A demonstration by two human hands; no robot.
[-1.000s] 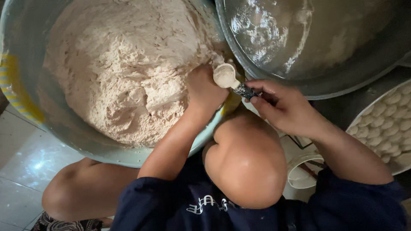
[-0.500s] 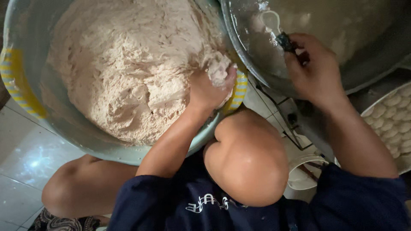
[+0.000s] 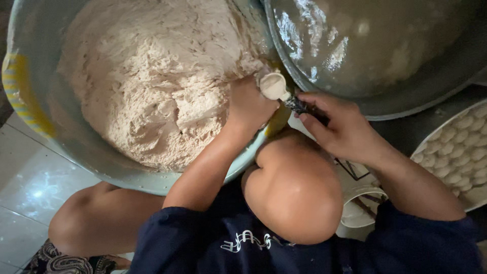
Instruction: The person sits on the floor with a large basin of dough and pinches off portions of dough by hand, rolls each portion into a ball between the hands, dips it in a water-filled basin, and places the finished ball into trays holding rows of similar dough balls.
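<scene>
Pale glossy floor tiles (image 3: 30, 177) show at the lower left of the head view, under a big metal basin (image 3: 61, 137) with a yellow striped rim, packed with a rough mound of beige dough (image 3: 152, 86). At its right edge the left hand (image 3: 249, 107) rests on the dough, fingers curled together around a lump of it, just under the spoon (image 3: 276, 87). That spoon holds a smooth rounded portion of dough in its bowl and sits right at the basin's rim, touching the left hand. Its dark handle is clamped in the fingers (image 3: 314, 104) of the right hand (image 3: 345, 127), which comes in from the right. Above that hand lies a second wide metal pan (image 3: 380, 50) holding cloudy liquid with bright reflections. At the far right edge a white tray (image 3: 431, 139) carries rows of small pale dough balls (image 3: 464, 152). A bent bare knee (image 3: 294, 187) fills the middle, below both hands, with a dark blue garment (image 3: 243, 243) beneath it
</scene>
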